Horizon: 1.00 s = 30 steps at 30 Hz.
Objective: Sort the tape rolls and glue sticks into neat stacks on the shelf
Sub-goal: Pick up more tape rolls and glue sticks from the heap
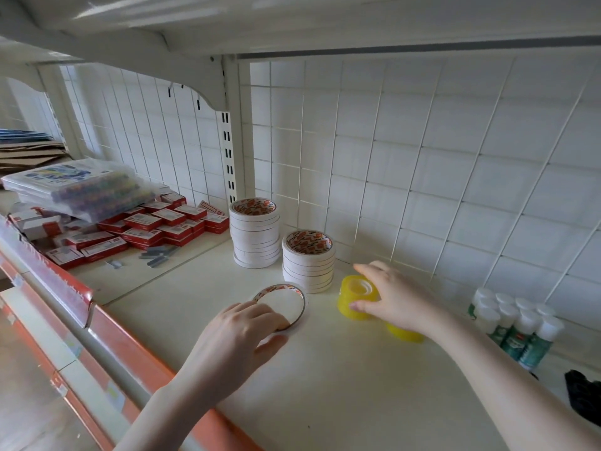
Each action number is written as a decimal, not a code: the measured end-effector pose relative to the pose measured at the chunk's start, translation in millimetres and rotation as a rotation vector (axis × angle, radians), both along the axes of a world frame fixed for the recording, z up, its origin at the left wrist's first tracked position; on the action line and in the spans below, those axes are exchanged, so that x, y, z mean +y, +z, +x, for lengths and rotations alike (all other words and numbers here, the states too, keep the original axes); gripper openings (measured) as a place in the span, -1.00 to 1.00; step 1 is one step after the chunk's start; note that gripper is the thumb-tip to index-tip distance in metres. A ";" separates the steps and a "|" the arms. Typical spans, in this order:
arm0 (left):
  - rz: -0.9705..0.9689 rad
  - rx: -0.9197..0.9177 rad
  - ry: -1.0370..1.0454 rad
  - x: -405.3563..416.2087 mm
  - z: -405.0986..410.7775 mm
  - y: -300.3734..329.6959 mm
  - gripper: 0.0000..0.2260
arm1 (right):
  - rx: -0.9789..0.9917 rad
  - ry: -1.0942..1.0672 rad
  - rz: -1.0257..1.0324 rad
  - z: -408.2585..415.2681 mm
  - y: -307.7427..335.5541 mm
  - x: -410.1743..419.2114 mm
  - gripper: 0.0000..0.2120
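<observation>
My left hand [239, 333] grips a flat tape roll [282, 302]; my right hand [392, 296] grasps yellow tape [356, 297] mid-shelf [325, 385]. Knocking the nearby stacks [308, 260] could topple them.

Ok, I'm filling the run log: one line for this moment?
left hand: grips flat white tape roll | right hand: holds yellow tape stack | shelf

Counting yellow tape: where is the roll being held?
On the shelf, the yellow tape roll sits under the right hand, just right of the shorter white tape stack.
</observation>
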<state>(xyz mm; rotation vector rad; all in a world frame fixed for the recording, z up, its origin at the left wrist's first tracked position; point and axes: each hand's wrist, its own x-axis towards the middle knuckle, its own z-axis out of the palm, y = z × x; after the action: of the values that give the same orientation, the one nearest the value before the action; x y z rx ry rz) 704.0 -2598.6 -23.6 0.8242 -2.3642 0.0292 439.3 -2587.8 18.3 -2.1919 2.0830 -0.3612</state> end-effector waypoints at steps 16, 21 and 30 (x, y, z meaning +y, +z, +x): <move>-0.030 -0.079 0.012 -74.4 -46.7 75.7 -0.86 | 0.213 -0.107 -0.166 -9.0 4.4 57.4 -0.57; 0.044 -0.156 0.008 -92.2 -58.1 70.0 -0.86 | 0.196 -0.142 -0.166 -10.7 -1.5 68.2 -0.62; 0.105 -0.184 -0.021 -103.4 -63.1 69.2 -0.90 | 0.236 -0.154 -0.160 -10.1 2.6 73.4 -0.63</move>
<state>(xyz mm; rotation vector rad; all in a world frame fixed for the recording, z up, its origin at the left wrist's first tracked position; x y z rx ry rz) 640.8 -2702.0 45.6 0.8791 -2.5657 -0.0300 429.2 -2514.4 20.9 -2.2657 2.4358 -0.3042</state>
